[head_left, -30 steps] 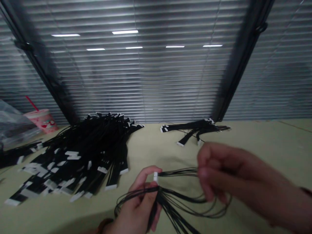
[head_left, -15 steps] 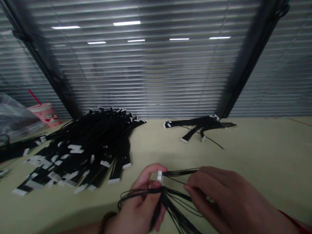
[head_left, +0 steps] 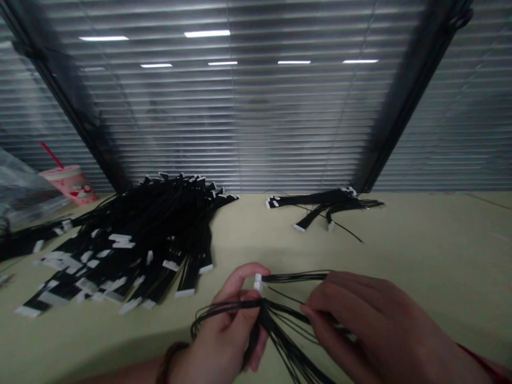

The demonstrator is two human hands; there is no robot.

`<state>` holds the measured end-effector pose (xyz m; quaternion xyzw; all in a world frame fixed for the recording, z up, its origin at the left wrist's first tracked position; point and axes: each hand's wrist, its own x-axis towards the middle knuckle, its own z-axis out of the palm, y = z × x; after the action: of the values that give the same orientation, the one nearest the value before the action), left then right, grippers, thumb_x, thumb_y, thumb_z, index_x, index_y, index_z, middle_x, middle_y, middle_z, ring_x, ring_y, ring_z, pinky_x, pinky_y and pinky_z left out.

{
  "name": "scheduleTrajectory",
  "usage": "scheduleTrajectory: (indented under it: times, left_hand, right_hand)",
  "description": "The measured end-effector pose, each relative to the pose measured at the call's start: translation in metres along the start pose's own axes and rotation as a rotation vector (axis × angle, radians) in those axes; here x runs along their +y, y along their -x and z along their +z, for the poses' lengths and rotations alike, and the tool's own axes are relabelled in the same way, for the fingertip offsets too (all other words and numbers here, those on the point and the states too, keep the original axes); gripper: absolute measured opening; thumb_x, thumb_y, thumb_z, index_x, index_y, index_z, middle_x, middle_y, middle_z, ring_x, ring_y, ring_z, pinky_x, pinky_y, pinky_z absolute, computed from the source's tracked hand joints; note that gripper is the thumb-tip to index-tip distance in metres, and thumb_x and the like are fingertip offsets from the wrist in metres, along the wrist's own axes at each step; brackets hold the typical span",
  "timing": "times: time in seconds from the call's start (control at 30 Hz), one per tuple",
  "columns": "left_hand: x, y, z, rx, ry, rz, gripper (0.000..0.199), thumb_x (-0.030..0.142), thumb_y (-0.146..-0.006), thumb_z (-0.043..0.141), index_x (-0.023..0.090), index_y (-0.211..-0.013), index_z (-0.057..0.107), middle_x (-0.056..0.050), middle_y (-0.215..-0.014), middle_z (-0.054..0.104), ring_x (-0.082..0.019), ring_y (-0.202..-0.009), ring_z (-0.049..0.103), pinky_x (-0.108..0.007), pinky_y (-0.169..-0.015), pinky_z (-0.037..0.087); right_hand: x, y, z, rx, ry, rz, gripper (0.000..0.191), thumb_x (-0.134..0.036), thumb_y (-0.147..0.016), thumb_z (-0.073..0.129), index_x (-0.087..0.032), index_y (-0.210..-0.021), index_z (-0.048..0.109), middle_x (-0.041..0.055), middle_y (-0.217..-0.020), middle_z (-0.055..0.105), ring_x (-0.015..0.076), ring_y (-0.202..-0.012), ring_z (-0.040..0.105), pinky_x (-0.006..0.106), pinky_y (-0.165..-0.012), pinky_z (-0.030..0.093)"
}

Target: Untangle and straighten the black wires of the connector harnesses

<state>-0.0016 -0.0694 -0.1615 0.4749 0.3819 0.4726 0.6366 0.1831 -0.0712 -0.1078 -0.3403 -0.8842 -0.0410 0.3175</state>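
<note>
Your left hand (head_left: pixel 224 325) was low in the view, its fingers curled closed and its thumb pressed against them. Your right hand (head_left: pixel 364 325) was just beside it, fingers bent inward and pointing left, wrist running toward the lower right corner.

Bare forearms here, a band on each wrist!
Dark brown bracelet (head_left: pixel 170 362) at seven o'clock, left wrist; thin red cord (head_left: pixel 478 360) at four, right wrist.

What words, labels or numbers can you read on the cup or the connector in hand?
Pink cup: printed design, too small and blurred to read.
White connector in the left hand: no readable marks.
Black wires: no readable marks.
</note>
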Motion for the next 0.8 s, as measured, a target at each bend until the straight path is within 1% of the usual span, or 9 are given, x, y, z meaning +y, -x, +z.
scheduleTrajectory:
  times: [0.1,0.2,0.33,0.47,0.57,0.63,0.8]
  left_hand:
    - [0.001,0.0,0.001,0.009,-0.007,-0.029,0.048,0.059,-0.077,0.057,0.023,-0.103,0.039,0.011,-0.038,0.045,-0.005,-0.028,0.031,-0.012,-0.028,0.019]
    - [0.003,0.0,0.001,-0.003,-0.023,-0.039,0.05,0.061,-0.077,0.056,0.022,-0.103,0.039,0.011,-0.037,0.044,-0.005,-0.029,0.031,-0.012,-0.029,0.019]
    - [0.002,0.0,0.0,-0.027,-0.014,-0.003,0.049,0.062,-0.078,0.053,0.022,-0.103,0.039,0.011,-0.038,0.043,-0.004,-0.028,0.031,-0.011,-0.028,0.019]
    - [-0.004,0.001,-0.001,-0.058,-0.037,0.046,0.042,0.057,-0.084,0.049,0.022,-0.105,0.04,0.012,-0.04,0.041,-0.004,-0.03,0.031,-0.01,-0.029,0.021]
    - [-0.009,0.003,-0.002,-0.089,-0.046,0.069,0.039,0.055,-0.086,0.049,0.022,-0.105,0.041,0.012,-0.044,0.04,-0.004,-0.031,0.031,-0.01,-0.03,0.022]
    - [-0.011,0.004,-0.002,-0.114,-0.057,0.08,0.036,0.053,-0.087,0.047,0.023,-0.105,0.043,0.012,-0.045,0.038,-0.003,-0.032,0.031,-0.01,-0.031,0.022]
    - [-0.012,0.004,-0.003,-0.139,-0.108,0.095,0.028,0.047,-0.092,0.042,0.024,-0.107,0.046,0.011,-0.046,0.037,-0.004,-0.035,0.031,-0.01,-0.033,0.022]
  right_hand:
    - [0.0,0.002,-0.001,-0.019,-0.014,0.012,0.022,-0.013,-0.09,0.039,-0.019,-0.072,0.052,-0.0022,-0.064,0.054,0.0105,-0.057,0.051,0.024,-0.054,0.037]
    - [0.001,0.002,-0.002,-0.028,-0.016,0.011,0.021,-0.012,-0.088,0.041,-0.018,-0.073,0.053,-0.0018,-0.065,0.053,0.0112,-0.058,0.049,0.025,-0.054,0.036]
    - [0.004,-0.002,-0.001,-0.058,-0.002,-0.021,0.019,-0.01,-0.087,0.044,-0.018,-0.071,0.052,-0.0018,-0.064,0.051,0.0117,-0.057,0.046,0.026,-0.052,0.032]
    - [0.004,-0.003,0.0,-0.091,0.052,-0.023,0.021,-0.009,-0.087,0.045,-0.019,-0.069,0.05,-0.0015,-0.063,0.05,0.0127,-0.056,0.044,0.028,-0.051,0.029]
    - [0.0,-0.001,0.0,-0.066,0.079,-0.016,0.022,-0.011,-0.089,0.041,-0.019,-0.07,0.051,-0.0009,-0.063,0.05,0.0124,-0.055,0.044,0.026,-0.05,0.03]
    - [-0.003,0.0,0.002,-0.042,0.135,-0.032,0.025,-0.012,-0.091,0.039,-0.018,-0.07,0.05,-0.0002,-0.062,0.05,0.0117,-0.055,0.044,0.025,-0.051,0.031]
    - [-0.007,0.001,0.007,-0.036,0.331,-0.077,0.025,-0.019,-0.093,0.039,-0.016,-0.071,0.05,0.0008,-0.056,0.048,0.0109,-0.053,0.042,0.022,-0.051,0.032]
